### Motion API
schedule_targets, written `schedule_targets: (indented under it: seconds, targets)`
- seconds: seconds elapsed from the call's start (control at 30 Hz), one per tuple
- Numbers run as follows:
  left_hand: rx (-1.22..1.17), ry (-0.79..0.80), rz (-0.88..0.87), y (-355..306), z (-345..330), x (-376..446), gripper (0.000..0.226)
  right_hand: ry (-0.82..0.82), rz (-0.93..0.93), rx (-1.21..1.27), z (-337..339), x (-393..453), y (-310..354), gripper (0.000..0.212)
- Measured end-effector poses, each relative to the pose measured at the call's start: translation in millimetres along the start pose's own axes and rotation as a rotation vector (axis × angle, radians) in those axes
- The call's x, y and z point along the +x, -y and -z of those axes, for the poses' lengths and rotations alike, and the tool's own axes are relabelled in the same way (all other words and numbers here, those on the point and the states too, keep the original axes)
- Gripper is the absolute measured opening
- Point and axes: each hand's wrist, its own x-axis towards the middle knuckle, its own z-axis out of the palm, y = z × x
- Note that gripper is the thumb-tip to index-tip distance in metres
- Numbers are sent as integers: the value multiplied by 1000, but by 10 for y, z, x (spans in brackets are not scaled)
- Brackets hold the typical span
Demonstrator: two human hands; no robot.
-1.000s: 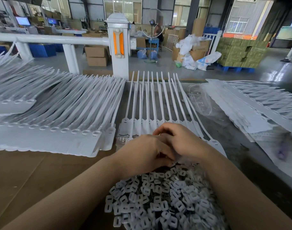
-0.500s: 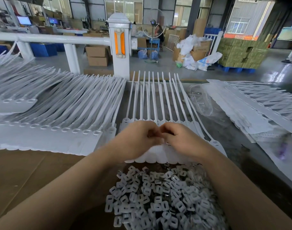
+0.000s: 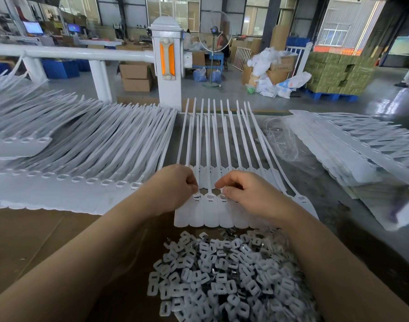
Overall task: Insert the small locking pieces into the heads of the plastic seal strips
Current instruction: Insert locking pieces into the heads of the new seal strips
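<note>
Factory hall behind: white railing post with orange reflectors (image 3: pixel 166 59) upper centre, standing fan (image 3: pixel 214 31), brown cardboard boxes (image 3: pixel 136 76), stacked green cartons on a blue pallet (image 3: pixel 338 75) upper right.

Work surface: brown cardboard sheet (image 3: pixel 36 240) over the lower left, darker tabletop (image 3: pixel 333 205) to the right.

Centre of frame: a row of white plastic seal strips (image 3: pixel 212 210) lies side by side, flat tag ends toward the bottom, thin tails running up toward the post. Their heads sit in a line just under the hands.

Left hand (image 3: pixel 173 189), fingers curled, pinches at the head of a strip on the left side of the row; what it pinches is too small to make out. Right hand (image 3: pixel 247 194), fingers also curled, pinches a small white piece against a strip head a couple of places to the right. The two hands are close but apart.

Lower centre: loose heap of small white rectangular locking pieces (image 3: pixel 222 282), each with a slot, a few metal bits among them, just below the tag ends.

Left of frame: large fanned batch of white strips (image 3: pixel 82 159), heads open. Right of frame: another pile of white strips (image 3: pixel 361 147), with crumpled clear plastic film (image 3: pixel 284 140) beside it.
</note>
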Motion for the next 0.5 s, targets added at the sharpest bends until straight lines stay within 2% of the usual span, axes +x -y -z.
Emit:
schedule_targets:
  seconds: [0.5]
  targets:
    - [52, -62, -57, 7, -26, -10, 5, -4, 11, -45, -12, 19, -28, 21]
